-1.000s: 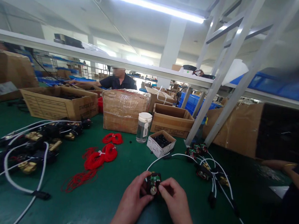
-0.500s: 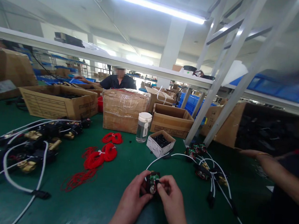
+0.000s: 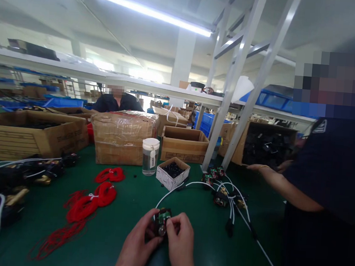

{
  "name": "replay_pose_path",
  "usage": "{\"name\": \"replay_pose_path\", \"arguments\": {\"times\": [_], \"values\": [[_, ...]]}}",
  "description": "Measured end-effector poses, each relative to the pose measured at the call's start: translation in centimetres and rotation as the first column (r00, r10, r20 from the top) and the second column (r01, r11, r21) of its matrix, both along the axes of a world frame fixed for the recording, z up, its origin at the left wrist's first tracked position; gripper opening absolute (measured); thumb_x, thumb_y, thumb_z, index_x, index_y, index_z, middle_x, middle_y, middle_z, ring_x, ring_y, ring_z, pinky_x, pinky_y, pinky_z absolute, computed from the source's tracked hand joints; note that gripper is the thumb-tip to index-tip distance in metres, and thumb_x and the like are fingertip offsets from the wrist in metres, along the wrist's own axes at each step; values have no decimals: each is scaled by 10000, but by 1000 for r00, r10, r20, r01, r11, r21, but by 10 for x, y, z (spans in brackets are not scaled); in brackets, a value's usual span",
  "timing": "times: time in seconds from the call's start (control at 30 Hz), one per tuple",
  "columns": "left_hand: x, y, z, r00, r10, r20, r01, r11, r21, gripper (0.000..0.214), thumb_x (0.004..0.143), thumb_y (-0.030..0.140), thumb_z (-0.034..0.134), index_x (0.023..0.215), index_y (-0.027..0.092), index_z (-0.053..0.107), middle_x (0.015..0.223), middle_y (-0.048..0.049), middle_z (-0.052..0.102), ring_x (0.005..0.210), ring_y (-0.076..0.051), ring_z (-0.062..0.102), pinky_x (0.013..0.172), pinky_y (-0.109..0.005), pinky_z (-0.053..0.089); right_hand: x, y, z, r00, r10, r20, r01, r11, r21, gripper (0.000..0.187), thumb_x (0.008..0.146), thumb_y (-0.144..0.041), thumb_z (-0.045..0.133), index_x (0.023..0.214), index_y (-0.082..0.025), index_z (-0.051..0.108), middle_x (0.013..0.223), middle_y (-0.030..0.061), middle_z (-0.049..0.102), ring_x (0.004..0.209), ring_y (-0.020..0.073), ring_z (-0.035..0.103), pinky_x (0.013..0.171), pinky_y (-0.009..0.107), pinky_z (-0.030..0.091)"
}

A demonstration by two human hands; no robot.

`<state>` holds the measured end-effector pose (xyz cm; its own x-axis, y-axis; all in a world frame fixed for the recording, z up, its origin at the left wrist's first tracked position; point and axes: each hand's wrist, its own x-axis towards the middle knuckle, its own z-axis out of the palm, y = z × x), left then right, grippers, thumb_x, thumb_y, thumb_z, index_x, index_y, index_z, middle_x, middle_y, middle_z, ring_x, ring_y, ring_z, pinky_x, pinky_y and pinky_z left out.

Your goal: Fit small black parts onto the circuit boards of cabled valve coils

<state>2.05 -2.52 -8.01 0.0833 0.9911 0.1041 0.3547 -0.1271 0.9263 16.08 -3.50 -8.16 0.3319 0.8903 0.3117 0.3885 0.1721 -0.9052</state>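
Note:
My left hand (image 3: 140,241) grips a small black device with a green circuit board (image 3: 162,218) and a round shiny part at its lower end. A white cable (image 3: 164,196) runs from it up toward the right. Against the board's right side, the thumb and fingers of my right hand (image 3: 181,242) are pinched together; whatever lies between those fingertips is too small to make out. Beyond my hands stands a small white box (image 3: 171,185) of black parts. Similar circuit-board units (image 3: 212,174) with white cables lie to the right.
Bundles of red wire (image 3: 82,209) and brass-and-black assemblies (image 3: 43,171) lie to the left. A clear water cup (image 3: 150,159) stands before a wrapped carton (image 3: 120,138). Metal posts (image 3: 239,84) rise at the right. A co-worker (image 3: 331,169) there holds a carton of black parts (image 3: 268,148).
My view has turned to the right, so the bench things sit further left. The co-worker at the right shows more fully. Both hands keep the same hold at the circuit-board device.

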Motion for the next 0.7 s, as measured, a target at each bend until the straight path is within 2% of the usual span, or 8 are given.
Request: {"name": "replay_pose_path", "arguments": {"times": [0.1,0.23,0.3,0.43,0.5,0.57,0.63,0.7], "values": [[2,-3,3,1000,-5,6,5,1000,-15,668,660,239,656,1319,201,554,1063,-56,737,844,-216,688,817,-339,543,-3,-1,-5,996,5,-93,-7,1000,-18,188,909,-341,539,764,-223,564,740,18,649,689,179,620,656,272,474],[4,-7,5,1000,-12,-1,12,1000,-13,698,664,233,634,1347,159,514,1008,-53,730,791,-201,673,800,-335,526,7,-4,-8,965,124,-230,-133,991,-24,240,910,-424,522,810,-216,587,696,-8,629,627,164,598,604,258,467],[4,-7,5,1000,-11,0,11,1000,-5,706,668,234,634,1356,155,502,962,-40,726,771,-195,664,794,-334,521,14,-6,-6,950,169,-261,-183,983,-31,235,901,-408,517,883,-206,634,695,-15,623,584,153,568,564,251,449],[5,-7,6,1000,0,-4,0,1000,2,703,662,244,654,1345,164,513,927,-24,719,762,-189,656,778,-321,517,28,-9,5,950,274,-147,-275,961,15,220,841,-275,587,1015,-218,708,878,27,675,750,178,627,682,265,494],[6,-7,6,1000,5,6,-5,1000,0,707,658,252,664,1344,163,513,941,-28,721,764,-188,656,775,-319,519,33,-7,11,950,307,-57,-306,952,26,178,821,-232,611,951,-229,733,890,27,663,771,178,623,704,268,489],[6,-7,6,1000,7,15,-7,1000,-2,714,661,256,665,1350,159,505,949,-32,725,763,-189,659,774,-322,524,35,-4,15,953,303,-11,-303,953,13,95,812,-213,621,817,-221,715,818,9,631,721,165,600,664,256,466],[6,-7,7,1000,5,12,-5,1000,2,709,664,256,666,1349,167,507,945,-29,729,764,-192,666,773,-325,527,35,-2,15,960,280,20,-280,960,5,108,806,-201,627,702,-211,657,747,-8,592,686,157,577,625,244,438],[6,-7,7,1000,7,1,-7,1000,5,695,665,257,674,1338,191,519,933,-19,734,764,-196,673,772,-328,531,35,-1,15,964,263,48,-264,964,13,128,810,-192,621,683,-210,629,732,-13,578,678,155,569,614,243,427]]}}
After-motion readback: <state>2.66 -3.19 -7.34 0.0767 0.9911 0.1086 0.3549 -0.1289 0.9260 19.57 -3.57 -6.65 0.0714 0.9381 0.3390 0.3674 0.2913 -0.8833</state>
